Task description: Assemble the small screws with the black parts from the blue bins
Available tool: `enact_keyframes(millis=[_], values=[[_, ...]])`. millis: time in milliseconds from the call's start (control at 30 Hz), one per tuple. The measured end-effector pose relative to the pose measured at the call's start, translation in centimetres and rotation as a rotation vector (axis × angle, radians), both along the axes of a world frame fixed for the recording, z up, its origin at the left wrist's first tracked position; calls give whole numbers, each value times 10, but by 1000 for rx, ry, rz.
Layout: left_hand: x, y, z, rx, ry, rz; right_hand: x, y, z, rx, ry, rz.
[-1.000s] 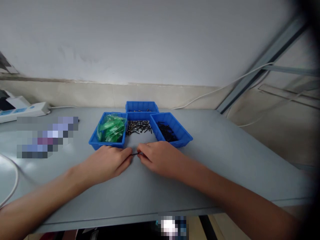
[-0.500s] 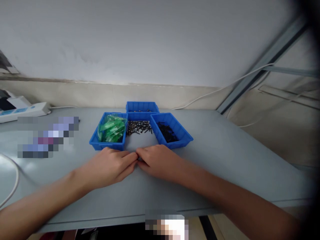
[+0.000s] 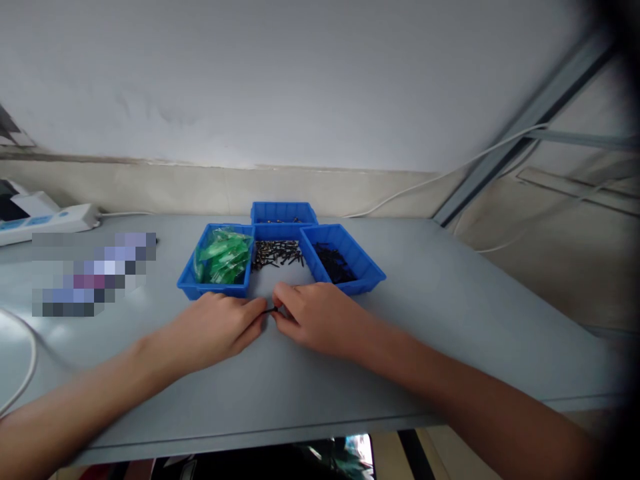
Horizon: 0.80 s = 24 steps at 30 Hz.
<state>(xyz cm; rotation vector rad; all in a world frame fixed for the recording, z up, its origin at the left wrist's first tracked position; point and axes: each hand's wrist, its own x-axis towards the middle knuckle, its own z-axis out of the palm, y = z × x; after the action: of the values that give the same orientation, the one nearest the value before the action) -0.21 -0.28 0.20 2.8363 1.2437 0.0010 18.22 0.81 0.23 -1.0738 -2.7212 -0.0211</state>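
Observation:
My left hand (image 3: 223,330) is closed in a pinch on one end of a small, thin, dark screw (image 3: 271,310). The fingers of my right hand (image 3: 317,319) pinch its other end, so only a short middle stretch shows between the hands. Both hands are low over the table, just in front of the blue bins. Behind them lies a loose pile of dark screws (image 3: 280,253), some with brassy parts.
To the left, a blue bin (image 3: 187,288) holds green pieces in clear plastic. The right blue bin (image 3: 367,283) contains small black parts, and a rear blue bin (image 3: 285,232) holds small pieces. A power strip (image 3: 65,219) and white cable (image 3: 34,347) lie left.
My hands have drawn slightly apart, with the left shifting left. More of the dark screw now shows between the fingertips. The bins and pile look unchanged.

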Motion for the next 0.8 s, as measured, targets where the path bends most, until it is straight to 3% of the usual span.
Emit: enact_keyframes(millis=[333, 800], values=[[-2, 0, -2, -95, -57, 28, -1, -2, 1, -120, 84, 133], [-4, 1, 0, 55, -24, -32, 0, 2, 0, -86, -43, -29]])
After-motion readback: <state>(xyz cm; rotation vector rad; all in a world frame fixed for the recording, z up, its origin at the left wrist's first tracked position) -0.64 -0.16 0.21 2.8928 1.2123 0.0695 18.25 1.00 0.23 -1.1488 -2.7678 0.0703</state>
